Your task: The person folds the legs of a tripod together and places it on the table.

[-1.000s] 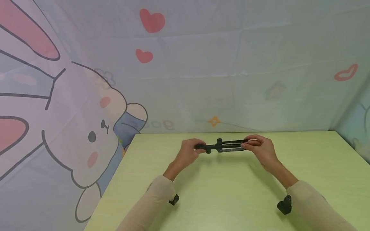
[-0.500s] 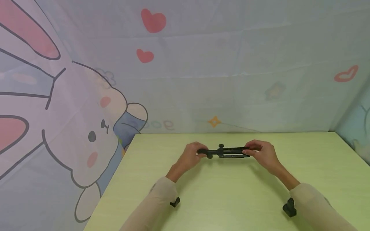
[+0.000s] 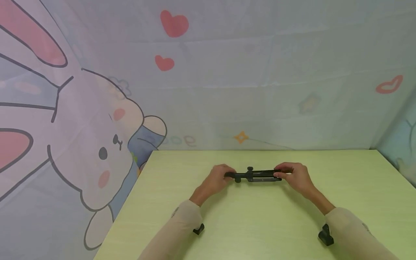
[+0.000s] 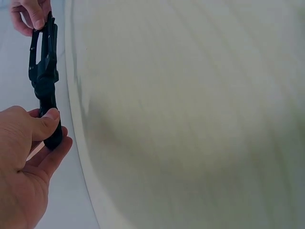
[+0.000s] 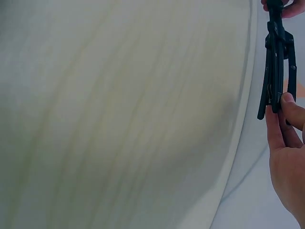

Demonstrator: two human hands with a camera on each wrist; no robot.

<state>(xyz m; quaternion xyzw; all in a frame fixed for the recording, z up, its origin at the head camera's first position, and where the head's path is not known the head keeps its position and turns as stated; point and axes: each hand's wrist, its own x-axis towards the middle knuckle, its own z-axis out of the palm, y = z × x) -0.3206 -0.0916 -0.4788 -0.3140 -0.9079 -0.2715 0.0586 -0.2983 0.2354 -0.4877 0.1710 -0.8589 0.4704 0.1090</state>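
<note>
Both hands hold a small black tripod (image 3: 249, 175) level between them, its legs lying nearly together. My left hand (image 3: 218, 178) grips the head end at the left, thumb on one side and fingers on the other, as the left wrist view shows on the tripod (image 4: 46, 86). At the other end my right hand (image 3: 297, 178) pinches the leg tips. In the right wrist view the thumb of the right hand (image 5: 288, 164) presses on the tripod legs (image 5: 275, 71), which spread slightly apart. Round knobs stick out along the tripod's middle. Fingers hide part of the head end.
Under the hands lies a pale yellow-green table (image 3: 260, 224). A printed cloth (image 3: 227, 90) with a rabbit and hearts hangs along the table's far edge and left side. Black camera mounts (image 3: 326, 235) sit below the sleeve cuffs.
Both hands have come nearer the person with the tripod between them, shifting slightly right in the head view. The grip at both ends looks the same.
</note>
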